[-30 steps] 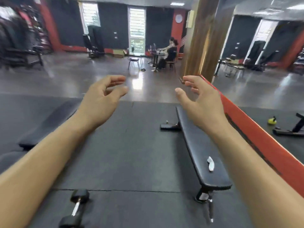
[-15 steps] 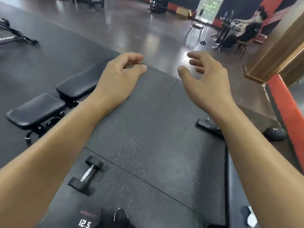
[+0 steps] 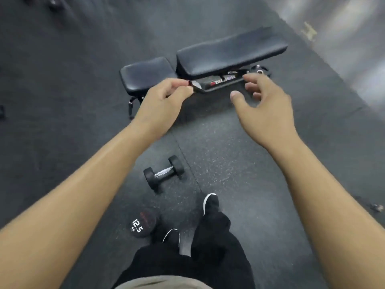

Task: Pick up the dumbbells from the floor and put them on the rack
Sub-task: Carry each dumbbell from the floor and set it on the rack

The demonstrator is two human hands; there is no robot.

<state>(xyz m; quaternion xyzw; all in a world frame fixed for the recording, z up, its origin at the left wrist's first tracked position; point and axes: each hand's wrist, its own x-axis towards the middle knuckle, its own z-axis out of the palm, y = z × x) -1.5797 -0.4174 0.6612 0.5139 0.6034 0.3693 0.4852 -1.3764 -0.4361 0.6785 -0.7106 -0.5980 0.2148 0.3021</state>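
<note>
Left hand (image 3: 164, 101) and right hand (image 3: 264, 109) were held out ahead of the body on outstretched bare forearms, backs turned up. The hands were apart, with a strip of floor (image 3: 62, 101) showing between them.

Left hand: fingers loosely curled, thumb close to the index finger, nothing held.
Right hand: fingers bent downward and a little spread, thumb pointing inward toward the left hand, nothing held.

Small dumbbell (image 3: 164, 173) lay on the floor between the two forearms, nearer the left one and well apart from both hands. It rested on its side at a slant, with black heads and a shiny metal handle.

Large dumbbell (image 3: 143, 224) lay closer to the body, near the left forearm in this view. One round black head faced the camera with "12.5" in white. The rest of it could not be made out. It sat just beside the left shoe (image 3: 171, 235).

The right shoe (image 3: 210, 203) stood further forward than the left. Both shoes were black with a white edge, below black trouser legs.

Beyond the hands stood a black padded weight bench (image 3: 229, 53) with a short seat pad and a longer back pad. The fingertips overlapped its frame in the view, but no contact could be made out.

The floor was dark speckled rubber matting with a seam (image 3: 183, 151) running past the small dumbbell.
</note>
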